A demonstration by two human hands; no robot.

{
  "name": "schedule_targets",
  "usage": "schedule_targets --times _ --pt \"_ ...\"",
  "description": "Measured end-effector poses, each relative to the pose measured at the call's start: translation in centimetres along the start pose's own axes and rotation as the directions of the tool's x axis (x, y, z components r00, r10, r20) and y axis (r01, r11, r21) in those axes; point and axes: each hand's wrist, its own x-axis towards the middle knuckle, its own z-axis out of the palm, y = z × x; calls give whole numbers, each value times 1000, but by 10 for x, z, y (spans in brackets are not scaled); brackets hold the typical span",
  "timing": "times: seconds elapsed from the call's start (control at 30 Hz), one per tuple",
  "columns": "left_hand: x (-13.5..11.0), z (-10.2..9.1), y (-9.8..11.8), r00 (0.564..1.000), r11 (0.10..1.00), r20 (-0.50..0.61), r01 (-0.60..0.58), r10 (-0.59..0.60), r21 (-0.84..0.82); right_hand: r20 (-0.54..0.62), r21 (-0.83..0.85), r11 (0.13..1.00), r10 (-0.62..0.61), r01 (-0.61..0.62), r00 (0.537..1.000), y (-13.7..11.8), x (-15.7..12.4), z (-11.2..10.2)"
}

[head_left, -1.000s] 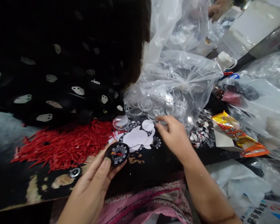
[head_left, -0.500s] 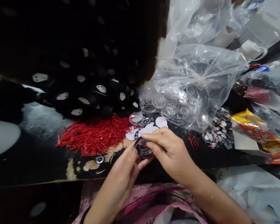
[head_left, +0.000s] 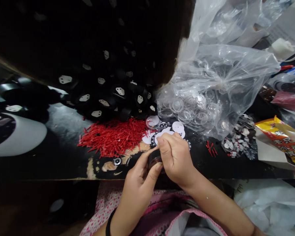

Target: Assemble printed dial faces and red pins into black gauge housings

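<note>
My left hand (head_left: 141,173) is closed around a small round black dial case (head_left: 154,158), its thumb along the near side. The case is tilted so its face is mostly turned away. My right hand (head_left: 177,157) is curled into a fist against the case's right side, thumb raised; its fingertips are hidden. Just beyond lie white paper dial discs (head_left: 178,126), some with black printed rings, and a clear round cover (head_left: 152,122). A heap of thin red pointers (head_left: 115,137) spreads to the left, and a few loose red pointers (head_left: 211,149) lie to the right.
A clear plastic bag (head_left: 199,108) of transparent rings stands behind. Black parts with pale plates (head_left: 120,91) fill the back left. A white cylinder (head_left: 27,136) is at far left. Right are small mixed parts (head_left: 241,139) and an orange-yellow snack packet (head_left: 280,137). The bench's front edge (head_left: 64,179) is near.
My right hand has gone from pinching at the dial's face to a closed fist against the case. The dial case has tilted, hiding its printed face. The view has shifted left.
</note>
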Motion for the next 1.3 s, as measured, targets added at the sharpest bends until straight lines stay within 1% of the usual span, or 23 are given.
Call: schedule_targets --times 0.07,0.1,0.17,0.2,0.23,0.3,0.33,0.4,0.47,0.5,0.57,0.63,0.7,0.8,0.9,1.0,1.1,1.13,1.17,1.2,1.23,1.27,1.3 --pt "-3 -12 0 997 998 -50 65 -65 2 70 69 997 26 -31 997 -2 2 3" --pt "-8 -23 -2 992 993 -58 115 -114 10 141 115 992 34 -50 989 -3 3 2" --pt "-26 -55 -8 975 978 -105 204 -198 54 305 207 973 35 -102 952 -1 3 -2" --pt "-38 -73 -13 966 970 -156 224 -208 95 358 236 962 46 -138 933 1 3 -5" --pt "-49 -92 -16 950 966 -263 213 -169 149 381 244 954 72 -176 922 3 3 -8" --pt "-64 -124 -21 905 924 -424 144 22 355 373 221 947 140 -234 917 6 3 -10" --pt "-65 -135 -20 881 878 -459 125 115 462 372 212 948 148 -239 916 5 4 -9" --pt "-50 -145 -15 867 790 -433 78 248 608 425 222 958 70 -179 902 -1 5 -6" --pt "-14 -142 -5 880 754 -349 -16 323 657 485 238 967 -38 -90 874 -8 6 -3" --pt "9 -139 2 879 742 -307 -75 365 666 498 230 971 -60 -64 865 -11 5 -2" --pt "55 -135 18 825 641 -251 -165 506 750 494 185 980 -21 -81 869 -13 2 -4" --pt "94 -135 32 794 528 -189 -187 578 828 479 151 977 62 -151 876 -10 -2 -8" --pt "120 -138 39 805 493 -166 -174 570 852 479 144 968 113 -205 871 -8 -6 -11" --pt "137 -142 40 830 541 -182 -164 528 825 498 165 962 111 -219 860 -6 -9 -13" --pt "139 -143 36 826 579 -203 -172 525 797 509 168 963 99 -211 855 -5 -9 -11" --pt "134 -141 39 821 620 -219 -195 528 760 516 158 968 87 -195 852 -3 -12 -7" --pt "113 -135 49 804 673 -256 -226 537 704 519 175 964 83 -201 851 5 -16 -2" --pt "101 -130 52 797 686 -267 -236 542 689 501 189 958 94 -215 860 8 -17 -1" --pt "87 -123 54 806 709 -263 -251 530 659 470 203 951 116 -235 875 11 -18 0" --pt "72 -114 55 839 745 -233 -267 492 611 431 221 942 138 -252 892 13 -17 0" --pt "57 -103 54 890 796 -167 -279 424 537 390 241 935 152 -260 908 15 -16 -1" --pt "42 -92 52 958 898 -34 -253 284 360 353 261 931 153 -255 923 16 -14 -2" --pt "28 -81 48 984 970 95 -166 151 180 328 276 931 142 -238 934 16 -13 -4"
